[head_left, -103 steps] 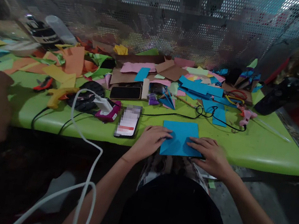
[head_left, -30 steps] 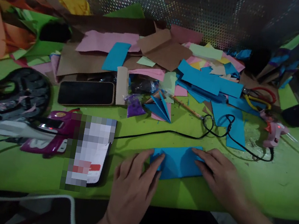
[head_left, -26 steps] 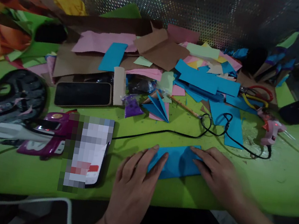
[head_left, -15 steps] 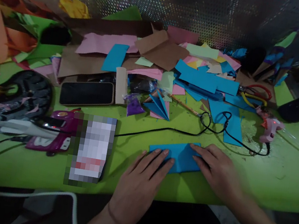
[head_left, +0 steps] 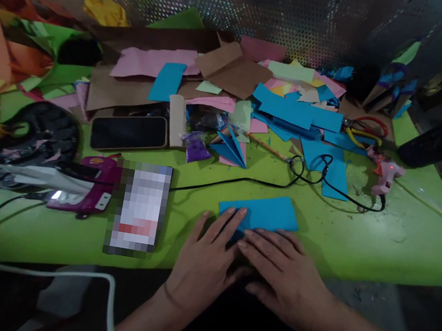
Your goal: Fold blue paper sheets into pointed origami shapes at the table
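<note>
A blue sheet of folded paper [head_left: 272, 211] lies flat near the front edge of the green table. My left hand [head_left: 209, 251] rests with fingers spread on its left part. Across its near edge lies my right hand [head_left: 286, 267], fingers stretched out flat, their tips close to my left hand. Both hands cover the paper's near side, so that edge is hidden. Beyond the paper stands a small folded blue and brown paper piece [head_left: 229, 145], beside a purple packet [head_left: 195, 147].
Left of my hands are a phone with a blurred screen [head_left: 140, 208], a magenta power bank [head_left: 93, 195] and a black tray [head_left: 38, 140]. A black cable [head_left: 222, 181] crosses to a pink glue gun [head_left: 386, 176]. Paper scraps, a dark phone [head_left: 128, 133] and red-yellow pliers [head_left: 364, 134] lie behind.
My right hand has moved left and nearer, from the paper's right end to its near edge beside my left hand. The left hand stays on the paper. The view has shifted slightly.
</note>
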The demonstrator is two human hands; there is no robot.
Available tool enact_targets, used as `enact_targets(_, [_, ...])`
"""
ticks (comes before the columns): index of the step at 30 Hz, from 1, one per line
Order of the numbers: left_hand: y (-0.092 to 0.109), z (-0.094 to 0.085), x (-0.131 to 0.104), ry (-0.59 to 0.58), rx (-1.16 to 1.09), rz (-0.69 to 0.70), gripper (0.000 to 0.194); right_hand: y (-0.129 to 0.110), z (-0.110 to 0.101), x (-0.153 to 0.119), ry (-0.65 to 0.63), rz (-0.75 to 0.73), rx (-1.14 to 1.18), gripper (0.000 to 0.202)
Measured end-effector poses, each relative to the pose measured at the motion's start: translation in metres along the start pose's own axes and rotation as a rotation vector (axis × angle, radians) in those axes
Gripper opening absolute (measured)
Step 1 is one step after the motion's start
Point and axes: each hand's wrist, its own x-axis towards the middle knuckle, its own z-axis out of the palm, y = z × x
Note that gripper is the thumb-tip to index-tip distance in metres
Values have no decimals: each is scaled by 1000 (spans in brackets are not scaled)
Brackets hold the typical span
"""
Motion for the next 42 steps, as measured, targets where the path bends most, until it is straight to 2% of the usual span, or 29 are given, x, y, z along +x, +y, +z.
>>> enact_targets(4, [-1, -2, -1, 12, 25, 25, 51, 3, 10, -16, -57, 39, -46, 50])
enact_targets(7, [-2, -4, 1, 25, 21, 37, 59, 17, 5, -33, -71, 87, -104, 50])
enact_targets(11, [-5, -5, -1, 19, 17, 52, 57, 28, -3, -47, -81, 140, -161, 48])
enact_targets(20, [-9, -17, -35, 30, 33, -62, 47, 34, -1, -52, -23, 125, -120, 53])
enact_targets(23, [-7, -17, -39, 71, 15, -77, 47, 36, 1, -54, 11, 110, -126, 53])
enact_targets(28, [-8, -8, -45, 212, -86, -75, 40, 39, 0, -56, 26, 98, -133, 50])
enact_targets(31, [-9, -4, -49, 276, -142, -88, 29, 42, -6, -48, 17, 105, -126, 46])
enact_targets(34, [-7, -3, -52, 302, -172, -111, 22, 46, -13, -27, 18, 144, -140, 45])
enact_targets(39, [-2, -5, -46, 320, -199, -157, 21, 52, -12, 24, -76, 73, -119, 63])
enact_targets(42, [-3, -7, -43, 335, -213, -167, 27, 55, -10, 43, -137, 16, -91, 70])
